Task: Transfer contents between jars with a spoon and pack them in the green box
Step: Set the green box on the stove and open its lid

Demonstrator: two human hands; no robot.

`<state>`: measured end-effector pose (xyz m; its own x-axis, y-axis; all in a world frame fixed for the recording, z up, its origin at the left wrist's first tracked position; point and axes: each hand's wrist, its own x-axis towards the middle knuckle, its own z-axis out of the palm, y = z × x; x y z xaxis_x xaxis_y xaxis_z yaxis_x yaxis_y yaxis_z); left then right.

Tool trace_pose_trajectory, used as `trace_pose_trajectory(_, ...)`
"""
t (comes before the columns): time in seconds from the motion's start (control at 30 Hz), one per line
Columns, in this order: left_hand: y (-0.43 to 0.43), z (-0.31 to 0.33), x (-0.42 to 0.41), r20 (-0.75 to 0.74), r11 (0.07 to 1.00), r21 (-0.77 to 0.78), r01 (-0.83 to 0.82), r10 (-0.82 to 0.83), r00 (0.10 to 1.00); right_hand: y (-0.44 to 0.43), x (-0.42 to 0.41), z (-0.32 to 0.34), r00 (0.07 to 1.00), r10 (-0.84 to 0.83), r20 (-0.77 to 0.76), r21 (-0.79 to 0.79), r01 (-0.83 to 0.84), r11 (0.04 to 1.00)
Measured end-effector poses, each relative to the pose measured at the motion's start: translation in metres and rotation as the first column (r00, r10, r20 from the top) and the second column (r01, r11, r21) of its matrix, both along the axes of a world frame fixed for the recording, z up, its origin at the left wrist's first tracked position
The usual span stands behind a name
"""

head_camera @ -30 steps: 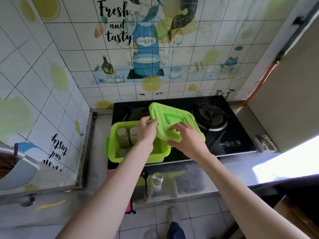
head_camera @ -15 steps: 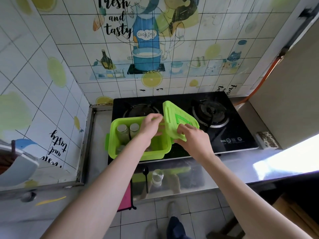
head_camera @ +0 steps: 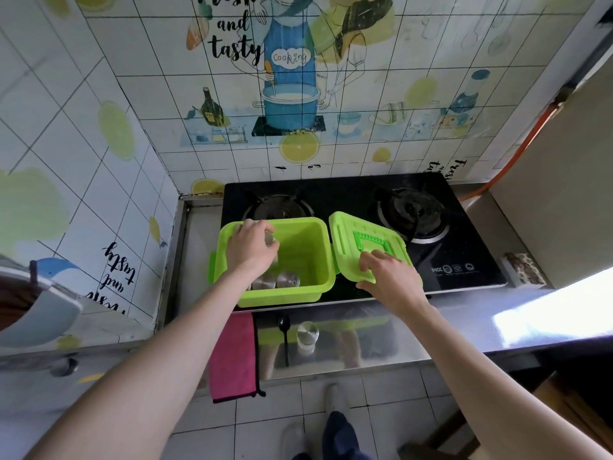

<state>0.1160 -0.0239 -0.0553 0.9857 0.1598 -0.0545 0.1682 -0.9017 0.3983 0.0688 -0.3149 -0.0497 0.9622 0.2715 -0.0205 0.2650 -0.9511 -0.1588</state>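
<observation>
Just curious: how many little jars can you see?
4: two silver-lidded jars in the green box, one under the left hand, one on the counter. More may be hidden.

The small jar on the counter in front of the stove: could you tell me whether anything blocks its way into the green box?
Nothing visible does. The lid lies off to the right on the stove, so the green box is open. The left hand reaches into its left half over other jars, while the right half looks free for the small jar.
</observation>
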Motion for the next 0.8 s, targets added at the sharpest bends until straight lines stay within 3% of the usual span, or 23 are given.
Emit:
trace_pose_trajectory(0.27, 0.0061, -0.0050, -0.0060, 0.015, 0.971, 0.236, 0.037, -0.042, 0.999, 0.0064, -0.0009, -0.0109, 0.999, -0.003, -0.045, -0.049, 0.001, 0.999)
trace_pose_trajectory(0.8, 0.0011, -0.0031, -0.0068, 0.049, 0.949, 0.295, 0.108, -0.128, 0.991, 0.0055, -0.0022, -0.0096, 0.994, -0.056, -0.096, -0.054, 0.051, 0.997)
